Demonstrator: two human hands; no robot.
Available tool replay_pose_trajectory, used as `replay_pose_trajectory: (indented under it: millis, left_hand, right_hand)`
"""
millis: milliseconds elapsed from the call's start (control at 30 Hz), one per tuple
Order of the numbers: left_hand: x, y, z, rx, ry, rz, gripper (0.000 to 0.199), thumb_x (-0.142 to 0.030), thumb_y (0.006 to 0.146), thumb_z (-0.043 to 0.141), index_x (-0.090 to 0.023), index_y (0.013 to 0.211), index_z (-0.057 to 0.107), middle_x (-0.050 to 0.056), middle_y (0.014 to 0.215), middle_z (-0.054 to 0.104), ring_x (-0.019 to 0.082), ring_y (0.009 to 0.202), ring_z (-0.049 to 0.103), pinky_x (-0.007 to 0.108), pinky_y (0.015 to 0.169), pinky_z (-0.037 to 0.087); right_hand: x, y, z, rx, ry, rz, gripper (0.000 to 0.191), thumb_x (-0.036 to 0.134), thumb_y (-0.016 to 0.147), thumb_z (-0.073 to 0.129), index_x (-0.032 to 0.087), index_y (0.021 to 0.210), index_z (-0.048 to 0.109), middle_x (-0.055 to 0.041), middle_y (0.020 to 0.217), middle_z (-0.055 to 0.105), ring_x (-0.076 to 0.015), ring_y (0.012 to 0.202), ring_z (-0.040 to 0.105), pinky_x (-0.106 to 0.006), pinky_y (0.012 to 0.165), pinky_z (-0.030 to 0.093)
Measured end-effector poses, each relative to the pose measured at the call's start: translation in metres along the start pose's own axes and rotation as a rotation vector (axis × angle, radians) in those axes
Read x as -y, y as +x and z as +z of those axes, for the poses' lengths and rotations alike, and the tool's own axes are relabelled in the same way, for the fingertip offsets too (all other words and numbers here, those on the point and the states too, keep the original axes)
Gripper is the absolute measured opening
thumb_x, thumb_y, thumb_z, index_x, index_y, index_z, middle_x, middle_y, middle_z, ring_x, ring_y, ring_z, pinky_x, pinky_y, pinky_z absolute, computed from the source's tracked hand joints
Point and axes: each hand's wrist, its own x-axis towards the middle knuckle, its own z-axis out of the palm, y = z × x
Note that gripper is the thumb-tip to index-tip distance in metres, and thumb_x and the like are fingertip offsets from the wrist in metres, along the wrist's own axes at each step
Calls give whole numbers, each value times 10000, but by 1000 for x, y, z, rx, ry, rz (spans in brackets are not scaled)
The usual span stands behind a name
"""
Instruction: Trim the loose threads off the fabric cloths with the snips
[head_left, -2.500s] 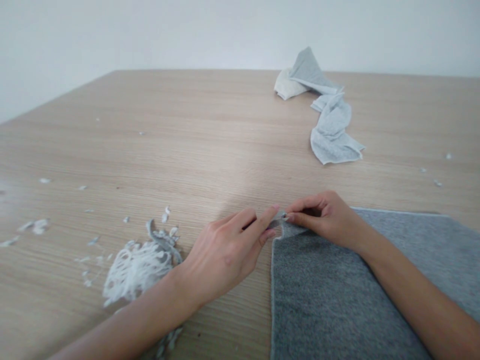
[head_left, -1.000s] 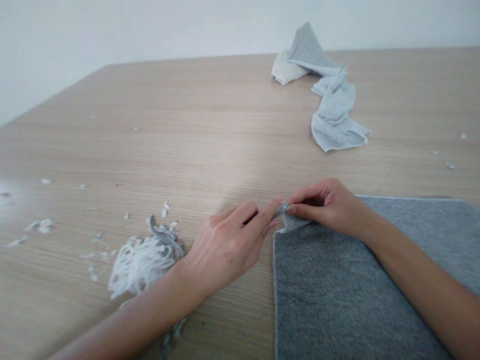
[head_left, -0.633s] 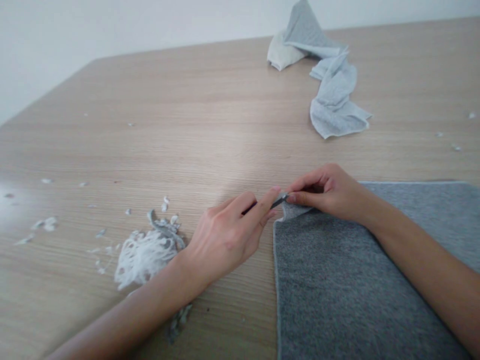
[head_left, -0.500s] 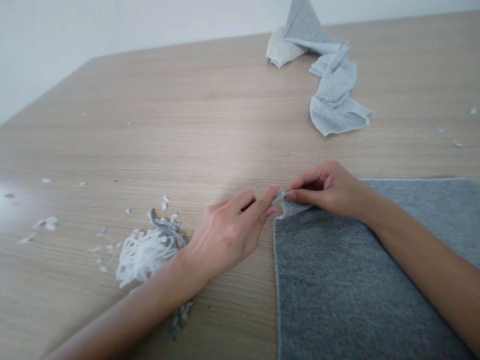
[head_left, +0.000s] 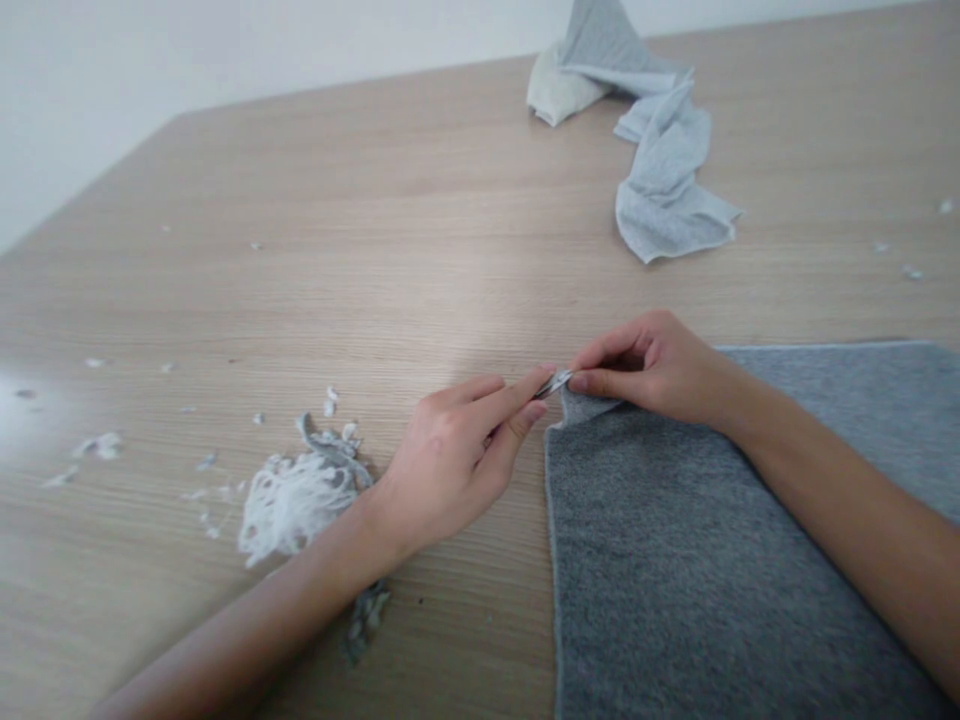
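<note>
A grey cloth (head_left: 690,540) lies on the table at the lower right, its upper left corner folded up. My right hand (head_left: 652,370) pinches that raised corner between thumb and fingers. Closed round small metal thread snips (head_left: 553,384), my left hand (head_left: 457,450) comes in from the left. The tips of the snips meet the cloth's corner right beside my right fingertips. Most of the snips' body is hidden inside the left hand.
Left of my left forearm is a heap of white threads and grey scraps (head_left: 300,500). Small lint bits (head_left: 101,445) are scattered over the wooden table (head_left: 360,250). Crumpled light grey cloth pieces (head_left: 667,180) lie at the back, near the white wall (head_left: 300,40).
My left hand has turned slightly and its fingers have shifted on the snips, showing more metal. My right hand keeps its pinch on the corner. The whole view has shifted a little.
</note>
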Motion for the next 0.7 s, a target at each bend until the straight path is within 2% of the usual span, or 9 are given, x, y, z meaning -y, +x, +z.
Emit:
replay_pose_trajectory:
  millis: [133,200,333,467,700]
  left_hand:
    - [-2,0,-2,24,-145,-73,306,-228,1007,531,-167,1274,669,36,943,755,120,769,677,244,692,499]
    - [-3,0,-2,38,-195,-117,301,-238,1009,532,-214,1275,672,21,1043,771,126,873,709,237,753,516]
    - [-4,1,-1,39,-272,-207,296,-265,1008,538,-271,1268,678,-7,1112,770,136,994,720,218,830,536]
    - [-6,3,-4,64,-282,-249,301,-294,1001,547,-300,1276,669,-22,1143,760,154,1018,721,225,826,554]
    - [-5,3,-13,58,-203,-267,291,-352,994,532,-326,1233,696,-24,1128,764,179,926,738,263,752,582]
  right_hand:
    - [-1,0,0,2,12,-13,169,333,794,735,186,830,811,-18,748,760,-132,627,634,-250,574,467]
    - [-2,0,0,1,16,-16,147,304,797,729,187,833,810,-16,748,761,-131,631,639,-247,579,473]
    - [-2,-1,0,-5,12,0,125,273,797,723,187,826,808,-9,717,750,-125,610,631,-240,560,467]
    - [-1,0,0,0,31,10,110,271,782,736,183,796,801,-12,729,755,-125,616,634,-238,563,470]
    - [-6,1,3,-8,27,3,121,277,795,734,185,831,804,2,696,756,-120,600,641,-233,567,470]
